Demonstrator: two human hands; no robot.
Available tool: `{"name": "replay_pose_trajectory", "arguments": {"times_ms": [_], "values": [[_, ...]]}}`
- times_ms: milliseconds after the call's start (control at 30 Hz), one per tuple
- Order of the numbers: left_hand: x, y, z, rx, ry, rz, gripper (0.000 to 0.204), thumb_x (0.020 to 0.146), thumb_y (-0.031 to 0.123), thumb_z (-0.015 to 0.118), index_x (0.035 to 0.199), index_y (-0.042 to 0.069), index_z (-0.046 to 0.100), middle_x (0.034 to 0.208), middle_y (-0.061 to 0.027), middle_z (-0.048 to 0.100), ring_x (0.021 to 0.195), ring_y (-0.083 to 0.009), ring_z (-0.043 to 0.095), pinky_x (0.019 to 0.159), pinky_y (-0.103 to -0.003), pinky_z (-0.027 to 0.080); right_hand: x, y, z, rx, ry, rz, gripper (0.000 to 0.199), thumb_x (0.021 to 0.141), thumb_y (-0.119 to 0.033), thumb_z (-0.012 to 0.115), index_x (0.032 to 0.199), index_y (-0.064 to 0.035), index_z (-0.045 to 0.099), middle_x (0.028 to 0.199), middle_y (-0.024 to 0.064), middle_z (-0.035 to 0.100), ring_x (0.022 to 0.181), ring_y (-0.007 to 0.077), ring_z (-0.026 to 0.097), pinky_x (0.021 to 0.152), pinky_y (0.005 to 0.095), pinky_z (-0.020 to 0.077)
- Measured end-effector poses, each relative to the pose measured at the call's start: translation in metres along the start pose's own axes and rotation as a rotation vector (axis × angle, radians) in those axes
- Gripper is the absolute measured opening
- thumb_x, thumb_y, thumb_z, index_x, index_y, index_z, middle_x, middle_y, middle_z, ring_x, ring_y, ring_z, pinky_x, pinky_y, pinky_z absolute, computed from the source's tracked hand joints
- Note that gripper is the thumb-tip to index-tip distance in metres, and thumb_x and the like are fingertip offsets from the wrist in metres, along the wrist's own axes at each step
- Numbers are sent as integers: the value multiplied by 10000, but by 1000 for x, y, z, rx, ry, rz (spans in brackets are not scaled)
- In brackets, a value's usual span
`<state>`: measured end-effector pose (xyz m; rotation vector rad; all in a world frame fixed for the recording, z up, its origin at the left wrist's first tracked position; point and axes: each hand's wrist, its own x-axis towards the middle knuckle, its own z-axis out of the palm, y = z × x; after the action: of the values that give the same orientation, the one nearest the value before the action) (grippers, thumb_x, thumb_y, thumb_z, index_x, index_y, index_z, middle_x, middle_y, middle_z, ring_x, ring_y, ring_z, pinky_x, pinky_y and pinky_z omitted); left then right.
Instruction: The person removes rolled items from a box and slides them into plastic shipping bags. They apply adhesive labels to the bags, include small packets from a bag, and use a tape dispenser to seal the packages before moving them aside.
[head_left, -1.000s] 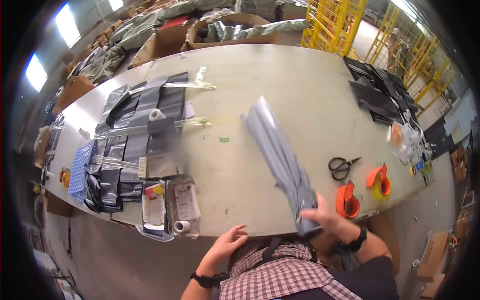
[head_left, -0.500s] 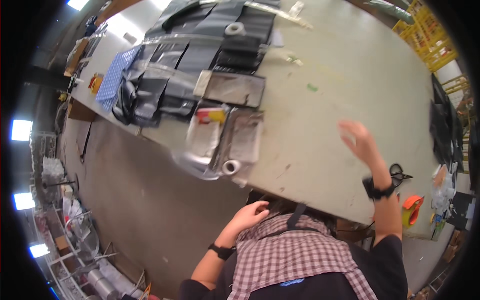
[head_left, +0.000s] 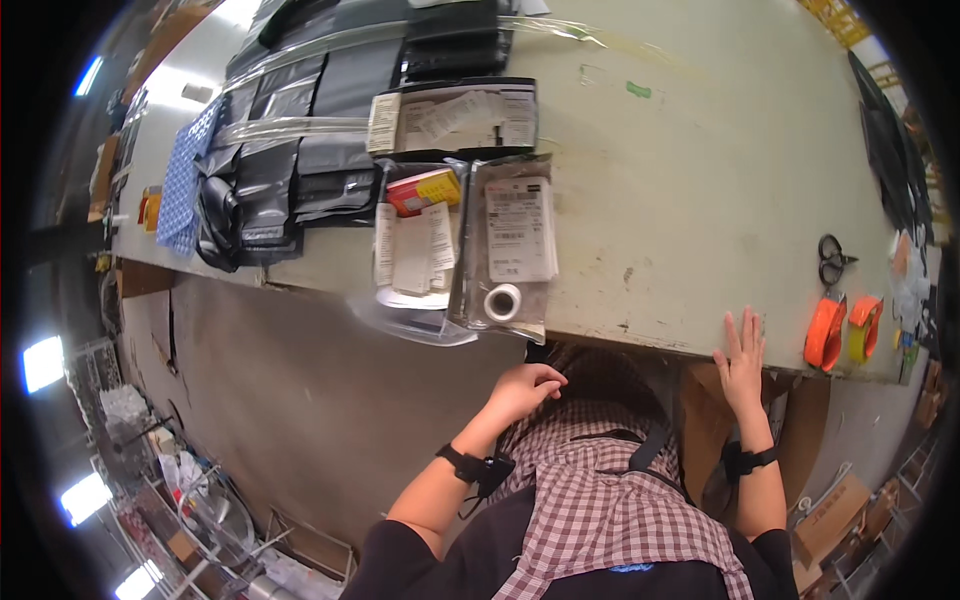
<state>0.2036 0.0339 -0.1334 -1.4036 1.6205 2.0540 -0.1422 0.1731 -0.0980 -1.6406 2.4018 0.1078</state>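
My right hand (head_left: 741, 362) lies palm down with its fingers spread at the table's (head_left: 680, 270) front edge, holding nothing. Off the table, in front of the checked apron (head_left: 620, 510), my left hand (head_left: 524, 388) is loosely curled with no object showing in it. Nearest to it on the table is an open tray (head_left: 467, 250) with a stack of printed labels (head_left: 518, 230) and a small white roll (head_left: 502, 302). Right of my right hand are an orange tape roll (head_left: 823, 333), a yellow-and-orange tape roll (head_left: 865, 328) and black scissors (head_left: 832, 262).
A clear-sided tray (head_left: 450, 325) holds paper slips and a red-and-yellow box (head_left: 424, 191). Behind it is a black box (head_left: 536, 120) of slips. Black plastic mailing bags (head_left: 355, 75) and a blue patterned bag (head_left: 185, 190) cover the left side. A cardboard box (head_left: 832, 517) sits lower right.
My right hand has come down and back from above the table to its front edge. The view has shifted, bringing the trays' labels into focus. My left hand stays curled near the apron.
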Motion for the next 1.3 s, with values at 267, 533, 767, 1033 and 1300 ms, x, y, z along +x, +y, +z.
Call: {"name": "replay_pose_trajectory", "arguments": {"times_ms": [267, 533, 767, 1033, 1300], "values": [[23, 34, 57, 183, -122, 147, 165, 814, 27, 568, 950, 8, 660, 842, -88, 686, 776, -124, 654, 688, -237, 508, -118, 12, 30, 442, 207, 114, 256, 776, -63, 559, 1028, -80, 606, 1181, 127, 522, 1108, 324, 478, 943, 411, 383], [67, 107, 210, 490, -244, 358, 181, 784, -38, 547, 940, -28, 639, 816, -85, 679, 793, -121, 652, 715, -219, 494, -343, 99, 127, 939, 111, 912, 189, 842, -138, 540, 986, -70, 641, 953, 97, 635, 871, 238, 598, 773, 353, 479], [81, 86, 408, 543, -373, 270, 208, 771, -64, 537, 939, -27, 654, 837, -78, 681, 746, -111, 639, 675, -216, 494, -440, 257, 272, 1385, 223, 1194, 201, 850, -169, 559, 991, -52, 643, 871, 114, 656, 792, 225, 636, 705, 331, 493], [76, 55, 465, 808, -289, -185, 142, 740, 17, 679, 865, -49, 665, 760, -109, 682, 674, -131, 648, 621, -215, 505, -383, 437, 451, 654, 15, 1074, 244, 810, -151, 520, 1016, -49, 602, 1034, 176, 579, 1002, 359, 529, 824, 413, 447], [74, 56, 453, 932, 83, -425, 167, 711, 76, 732, 679, -43, 619, 580, -86, 621, 510, -109, 580, 485, -226, 459, -348, 463, 485, 326, -241, 1000, 252, 800, -119, 538, 1043, -56, 554, 1084, 118, 527, 1054, 307, 505, 836, 415, 454]]}}
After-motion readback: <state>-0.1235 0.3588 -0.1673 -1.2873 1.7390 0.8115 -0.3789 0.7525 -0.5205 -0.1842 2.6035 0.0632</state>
